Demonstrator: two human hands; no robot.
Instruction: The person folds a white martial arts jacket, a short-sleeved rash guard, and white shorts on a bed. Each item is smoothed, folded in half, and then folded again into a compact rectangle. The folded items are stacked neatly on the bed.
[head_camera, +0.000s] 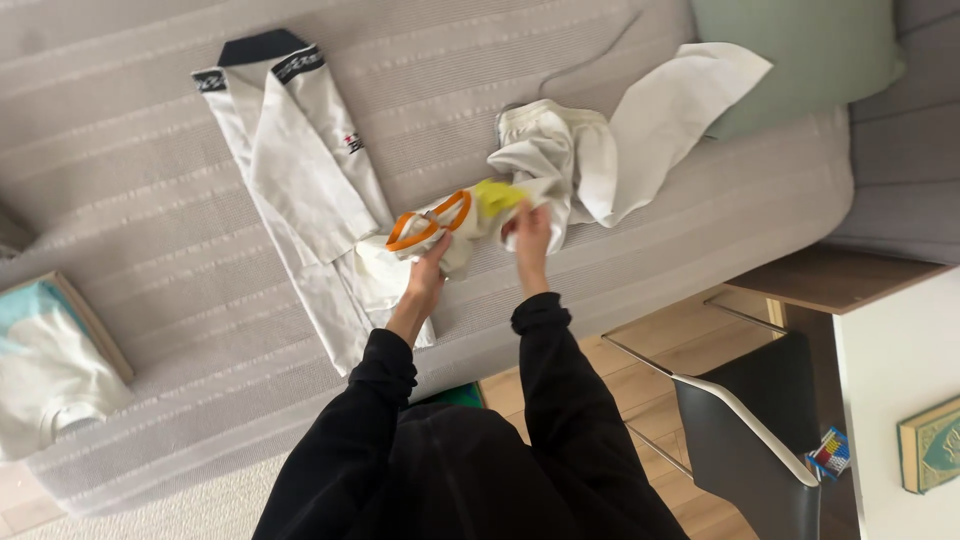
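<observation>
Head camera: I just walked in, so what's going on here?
A person in black sleeves stands at a grey bed. The left hand and right hand both grip a bunched white garment with orange and yellow trim. White trousers lie beside it, a white jacket farther left.

Home living room: grey sofa (150, 200), green cushion (800, 50), wood floor (690, 340)

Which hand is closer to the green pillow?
Right. The right hand grips the yellow cloth, below-left of the green pillow; the left hand is farther left.
</observation>
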